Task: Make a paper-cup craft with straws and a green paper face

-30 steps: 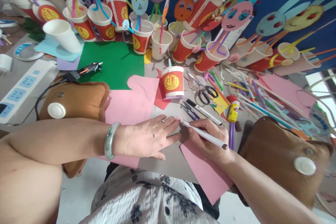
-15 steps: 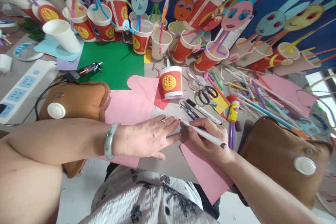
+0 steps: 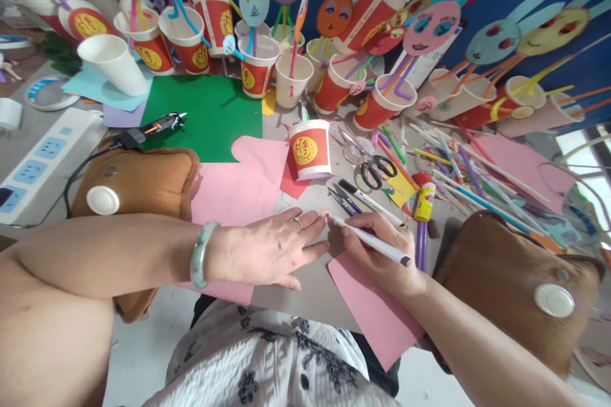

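My right hand point(image 3: 382, 248) grips a white marker pen point(image 3: 377, 243) with a dark end cap, its tip down on a tiny pink paper piece point(image 3: 326, 215). Reddish marks show on that piece. My left hand point(image 3: 270, 248) lies flat with fingers stretched, fingertips at the edge of the small piece. Under my right hand is a pink paper sheet point(image 3: 367, 311). Just beyond the hands lie a black-capped marker point(image 3: 370, 201) and small pointed snips point(image 3: 346, 198). A red and white paper cup point(image 3: 310, 150) stands upside down or tapered oddly behind them; I cannot tell which.
Black scissors point(image 3: 377, 168) and a yellow glue stick point(image 3: 424, 200) lie at the right. Paper cups with rabbit faces point(image 3: 254, 0) line the back. A glue gun point(image 3: 153, 129) rests on green paper point(image 3: 205, 114). Brown cushions point(image 3: 520, 292) flank both arms; a power strip point(image 3: 48, 159) sits left.
The marker has shifted very slightly at the small pink piece, its tail end a little lower. My left hand stays where it was.
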Available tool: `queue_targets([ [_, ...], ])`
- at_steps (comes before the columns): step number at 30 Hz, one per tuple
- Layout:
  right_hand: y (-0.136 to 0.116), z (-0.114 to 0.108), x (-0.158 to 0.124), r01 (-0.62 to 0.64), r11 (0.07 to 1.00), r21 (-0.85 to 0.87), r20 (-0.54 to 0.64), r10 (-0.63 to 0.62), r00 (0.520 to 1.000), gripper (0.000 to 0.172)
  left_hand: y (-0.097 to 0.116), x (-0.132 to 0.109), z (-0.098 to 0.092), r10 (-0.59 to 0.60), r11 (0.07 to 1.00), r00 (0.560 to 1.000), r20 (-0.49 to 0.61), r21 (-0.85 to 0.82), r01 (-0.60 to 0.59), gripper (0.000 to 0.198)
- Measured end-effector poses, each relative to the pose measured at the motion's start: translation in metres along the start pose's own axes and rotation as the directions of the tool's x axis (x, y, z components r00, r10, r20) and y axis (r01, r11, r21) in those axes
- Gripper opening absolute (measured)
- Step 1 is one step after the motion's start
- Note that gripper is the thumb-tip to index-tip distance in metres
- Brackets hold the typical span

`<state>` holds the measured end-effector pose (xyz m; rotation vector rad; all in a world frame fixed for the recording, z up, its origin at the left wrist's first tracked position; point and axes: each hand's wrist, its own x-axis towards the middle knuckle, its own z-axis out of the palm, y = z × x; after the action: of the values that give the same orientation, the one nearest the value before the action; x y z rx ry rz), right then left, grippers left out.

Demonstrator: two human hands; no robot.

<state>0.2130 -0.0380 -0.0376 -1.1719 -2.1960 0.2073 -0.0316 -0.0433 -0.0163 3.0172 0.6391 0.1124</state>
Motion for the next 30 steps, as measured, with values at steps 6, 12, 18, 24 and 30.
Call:
queue_targets([
  [6, -0.0018, -0.0019, 0.0010, -0.014, 1.000, 0.010, 0.010, 0.014, 1.000, 0.009, -0.0005, -0.0008, 0.0029, 0.006, 1.000, 1.000, -0.030, -0.019, -0.007, 0.076],
  [12, -0.0015, -0.0042, 0.0007, -0.009, 0.999, 0.031, 0.033, 0.008, 0.999, 0.009, -0.0007, -0.0004, 0.0006, 0.017, 1.000, 1.000, -0.009, -0.001, -0.017, 0.077],
  [18, 0.0000, -0.0044, 0.0003, -0.024, 0.999, 0.028, 0.015, 0.024, 1.000, 0.008, -0.0008, -0.0004, 0.0009, 0.018, 1.000, 1.000, -0.013, 0.004, -0.018, 0.077],
  [24, 0.0010, -0.0035, -0.0007, -0.040, 0.999, 0.025, 0.006, 0.040, 0.999, 0.009, -0.0005, -0.0005, 0.0021, 0.010, 1.000, 1.000, -0.013, -0.002, -0.010, 0.076],
  [30, 0.0015, -0.0018, -0.0018, -0.019, 1.000, 0.017, -0.012, 0.019, 1.000, 0.008, -0.0007, -0.0006, 0.0015, 0.013, 1.000, 1.000, -0.006, 0.006, -0.013, 0.076],
])
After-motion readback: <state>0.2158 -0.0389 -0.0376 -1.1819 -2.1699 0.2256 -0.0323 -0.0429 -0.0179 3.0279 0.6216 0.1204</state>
